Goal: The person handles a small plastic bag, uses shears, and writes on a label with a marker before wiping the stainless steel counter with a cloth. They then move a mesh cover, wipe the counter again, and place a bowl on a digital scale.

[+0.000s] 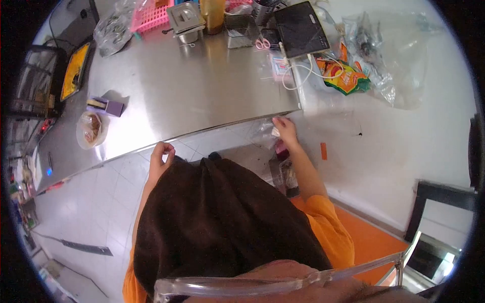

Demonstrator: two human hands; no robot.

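Note:
My right hand (286, 130) is closed on a clear plastic bag (262, 132) just off the right front corner of the steel table (202, 96). Something small and pale shows at its fingertips. At the table's front edge, left of centre, my left hand (162, 154) has its fingers curled together; whatever they hold, if anything, is too small to make out. A purple tape dispenser (105, 106) and a round clear container with brown contents (91, 130) are on the table to the left.
Along the back stand a pink basket (151, 16), a lidded steel container (186, 21), pink-handled scissors (262, 44) and a black tablet (301, 30) with a white cable. An orange-green packet (343, 76) lies at the right. A yellow tray (76, 70) is at the left.

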